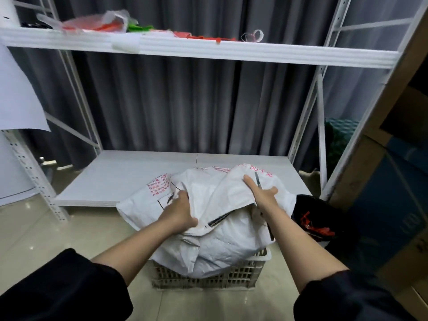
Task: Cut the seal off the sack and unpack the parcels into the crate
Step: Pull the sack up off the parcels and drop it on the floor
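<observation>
Sack: I see a large white woven plastic sack with red printed characters (pixel 208 205), slumped over the crate and spilling onto the front edge of the lower shelf.
Left grip: my left hand (pixel 181 212) is clenched on a fold of the sack's fabric, fingers buried in the cloth, thumb on top.
Right grip: my right hand (pixel 261 193) lies on the sack's upper flap with the index finger stretched forward; it pinches the fabric together with a thin dark metal blade (pixel 259 180). I cannot tell what tool the blade belongs to.
Crate: a pale latticed plastic crate (pixel 208 278) sits directly below both grips on the floor; the sack's bulk covers its opening.
Parcels: none distinguishable; whatever the sack holds is hidden by fabric.
Right of the right grip: a black bag with red plastic strips (pixel 317 221) lies on the floor, touching the sack's edge.
Beyond the grips: a white metal shelving rack (pixel 129 177), its lower board under the sack's far end.
Above the grips: the upper board carries a clear plastic bag of red and green strips (pixel 97 22).
Background: grey pleated curtain (pixel 185 105).
Far right: stacked brown cardboard cartons (pixel 393 158).
</observation>
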The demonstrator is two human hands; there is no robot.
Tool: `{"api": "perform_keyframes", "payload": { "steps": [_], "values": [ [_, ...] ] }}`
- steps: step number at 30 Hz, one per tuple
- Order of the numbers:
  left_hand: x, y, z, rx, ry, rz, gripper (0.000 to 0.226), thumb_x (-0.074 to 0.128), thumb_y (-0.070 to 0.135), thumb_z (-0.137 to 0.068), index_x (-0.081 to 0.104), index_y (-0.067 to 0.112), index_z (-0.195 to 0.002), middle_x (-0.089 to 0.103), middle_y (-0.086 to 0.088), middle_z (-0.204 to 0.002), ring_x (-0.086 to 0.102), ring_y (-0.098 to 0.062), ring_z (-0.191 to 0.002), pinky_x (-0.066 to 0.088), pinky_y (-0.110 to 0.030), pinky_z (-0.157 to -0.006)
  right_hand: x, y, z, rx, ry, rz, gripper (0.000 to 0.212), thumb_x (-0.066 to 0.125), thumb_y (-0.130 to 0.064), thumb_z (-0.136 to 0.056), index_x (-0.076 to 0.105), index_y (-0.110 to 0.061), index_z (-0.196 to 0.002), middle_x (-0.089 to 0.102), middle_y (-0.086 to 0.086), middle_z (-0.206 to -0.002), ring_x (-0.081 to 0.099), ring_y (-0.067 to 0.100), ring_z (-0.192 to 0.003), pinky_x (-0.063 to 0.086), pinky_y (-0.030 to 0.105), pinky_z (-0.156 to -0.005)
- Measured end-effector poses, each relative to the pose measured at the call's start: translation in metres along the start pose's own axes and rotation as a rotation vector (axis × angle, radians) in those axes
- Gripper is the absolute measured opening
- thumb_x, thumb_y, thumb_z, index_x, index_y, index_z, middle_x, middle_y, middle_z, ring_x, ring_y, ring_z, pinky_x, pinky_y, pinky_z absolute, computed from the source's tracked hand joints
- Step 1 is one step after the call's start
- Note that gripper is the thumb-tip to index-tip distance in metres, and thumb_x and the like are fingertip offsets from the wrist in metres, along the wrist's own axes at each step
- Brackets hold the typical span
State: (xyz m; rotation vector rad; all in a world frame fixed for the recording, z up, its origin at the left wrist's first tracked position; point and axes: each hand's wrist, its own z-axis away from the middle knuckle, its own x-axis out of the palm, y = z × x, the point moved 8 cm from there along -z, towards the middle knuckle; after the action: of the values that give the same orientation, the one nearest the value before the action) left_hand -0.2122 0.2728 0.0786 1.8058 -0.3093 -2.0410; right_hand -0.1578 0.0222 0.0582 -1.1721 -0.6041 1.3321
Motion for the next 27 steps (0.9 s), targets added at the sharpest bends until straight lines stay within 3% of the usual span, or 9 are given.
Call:
{"api": "perform_keyframes", "payload": {
  "steps": [5,7,9,12,15,19,22,25,27],
  "values": [
    [0.023,-0.023,-0.002,-0.093,-0.121,0.029,0.064,0.064,0.035,-0.074,0.039,0.012,-0.128,0.052,-0.01,-0.127,0.055,-0.028,-0.111,0.048,-0.034,-0.088,0.013,0.001,-0.004,-0.002,-0.033,-0.036,0.093,0.08,-0.033,-0.072,0.028,0.004,-0.138,0.052,0.006,-0.123,0.054,0.033,-0.116,0.045,0.038,-0.093],
    [0.021,-0.04,-0.001,-0.192,-0.109,0.051,0.063,0.061,0.04,-0.077,0.041,0.013,-0.131,0.041,-0.013,-0.135,0.052,-0.03,-0.116,0.046,-0.033,-0.093,0.014,-0.003,-0.005,-0.036,-0.052,-0.114,0.049,0.075,-0.02,-0.074,0.055,0.003,-0.112,0.064,0.011,-0.103,0.063,0.03,-0.092,0.051,0.033,-0.077],
    [0.024,-0.055,0.001,-0.301,-0.126,0.118,0.065,0.058,0.043,-0.076,0.044,0.014,-0.133,0.032,-0.017,-0.138,0.051,-0.033,-0.116,0.044,-0.032,-0.094,0.009,-0.006,0.002,-0.046,-0.026,-0.198,0.011,0.065,-0.012,-0.08,0.058,-0.005,-0.084,0.059,0.008,-0.078,0.056,0.024,-0.067,0.044,0.028,-0.059],
    [0.032,-0.055,0.005,-0.385,-0.185,0.628,0.053,0.059,0.028,-0.068,0.055,0.005,-0.116,0.055,-0.017,-0.104,0.057,-0.029,-0.086,0.047,-0.028,-0.068,-0.002,-0.01,0.002,-0.054,0.013,-0.332,0.014,0.054,-0.009,-0.084,0.05,-0.009,-0.071,0.046,0.004,-0.064,0.042,0.019,-0.054,0.032,0.026,-0.049],
    [-0.002,-0.036,-0.005,-0.315,0.043,1.004,0.034,0.057,0.005,-0.07,0.058,0.002,-0.104,0.059,-0.015,-0.08,0.056,-0.024,-0.065,0.047,-0.024,-0.054,-0.001,-0.027,0.01,-0.054,-0.069,-0.475,0.009,0.052,-0.012,-0.084,0.048,-0.012,-0.076,0.036,0.001,-0.055,0.034,0.018,-0.046,0.026,0.024,-0.047],
    [-0.087,-0.005,-0.015,-0.14,0.465,1.187,0.024,0.043,-0.01,-0.082,0.052,0.012,-0.079,0.046,-0.003,-0.064,0.046,-0.015,-0.051,0.036,-0.012,-0.034,-0.002,-0.091,0.019,-0.267,-0.183,-0.559,0.013,0.044,-0.012,-0.094,0.046,-0.017,-0.082,0.031,-0.004,-0.051,0.026,0.004,-0.034,0.02,0.014,-0.032],
    [-0.141,0.019,-0.012,0.062,0.676,1.235,0.034,0.046,-0.006,-0.08,0.032,0.02,-0.062,0.032,0.003,-0.061,0.032,-0.013,-0.058,0.029,-0.017,-0.041,-0.023,-0.151,0.041,-0.541,-0.132,-0.459,0.008,0.044,-0.015,-0.097,0.048,-0.015,-0.09,0.035,-0.002,-0.059,0.034,0.003,-0.04,0.028,0.016,-0.036],
    [-0.171,0.038,-0.015,0.167,0.742,1.143,0.035,0.043,-0.006,-0.077,0.029,0.023,-0.062,0.029,0.006,-0.063,0.029,-0.009,-0.058,0.026,-0.022,-0.047,-0.051,-0.192,0.059,-0.744,0.033,-0.4,0.019,0.045,-0.009,-0.094,0.048,-0.018,-0.077,0.042,-0.004,-0.063,0.041,0.006,-0.052,0.036,0.02,-0.05],
    [-0.178,0.046,-0.027,0.138,0.648,1.044,0.031,0.042,-0.004,-0.077,0.035,0.021,-0.061,0.036,0.005,-0.061,0.038,-0.014,-0.062,0.031,-0.024,-0.047,-0.059,-0.204,0.059,-0.754,0.083,-0.3,0.026,0.046,-0.006,-0.092,0.05,-0.022,-0.072,0.05,-0.005,-0.069,0.047,0.01,-0.067,0.041,0.023,-0.066]
  ]
}}
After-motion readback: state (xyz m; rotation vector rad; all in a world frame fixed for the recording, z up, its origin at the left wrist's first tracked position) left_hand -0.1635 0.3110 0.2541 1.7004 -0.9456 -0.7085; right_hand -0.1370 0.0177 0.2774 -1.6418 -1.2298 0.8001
